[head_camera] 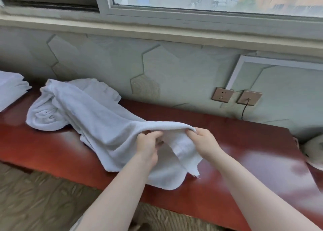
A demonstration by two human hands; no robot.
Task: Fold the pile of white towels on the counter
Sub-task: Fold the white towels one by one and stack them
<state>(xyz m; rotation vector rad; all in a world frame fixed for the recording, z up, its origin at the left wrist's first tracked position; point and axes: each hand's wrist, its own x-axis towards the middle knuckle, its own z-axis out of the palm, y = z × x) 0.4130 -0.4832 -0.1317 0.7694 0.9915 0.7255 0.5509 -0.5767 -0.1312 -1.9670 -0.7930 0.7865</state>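
Folded white towels [12, 87] at far left, loose white terry towel pile [57, 106] left of centre on red-brown glossy table [244, 143], left hand [148, 145] and right hand [202, 139] fingers pinching one towel's [111, 126] raised edge at centre: step, drawing out; next, likely spreading flat.

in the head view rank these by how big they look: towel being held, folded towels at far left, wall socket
1. Rumpled white terry towel, largest.
2. Folded white towels, cut off by the frame edge.
3. Beige square wall socket, smallest.

Bare counter [244, 143] right of the crumpled towels [97, 119]; white object [314, 152] blocking at far right edge.
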